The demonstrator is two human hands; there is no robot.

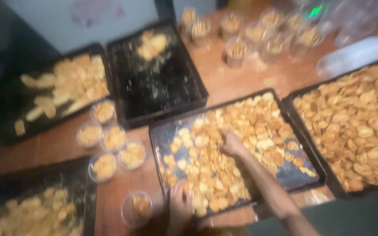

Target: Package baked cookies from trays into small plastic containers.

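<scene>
Two hands are at work on the middle tray (171,131) of small golden biscuits (241,126). Your right hand (232,144) reaches out over the heap in the tray's centre, fingers curled down among the pieces; the blur hides whether it already has any pinched. Your left hand (179,205) sits at the tray's near edge, just beside a small clear tub (137,209) on the wooden table (224,83); you cannot tell from this view if its fingers grip the tub or only rest by it.

To do this well, gather with a loose cupped hand rather than a tight grab, since thin baked pieces probably crack under pressure. Scoop from the dense part of the heap, not the bare dark patch at the right. Keep the tub close to the tray's rim so little falls between. Four filled tubs (110,144) stand to the left, so leave them room.
</scene>
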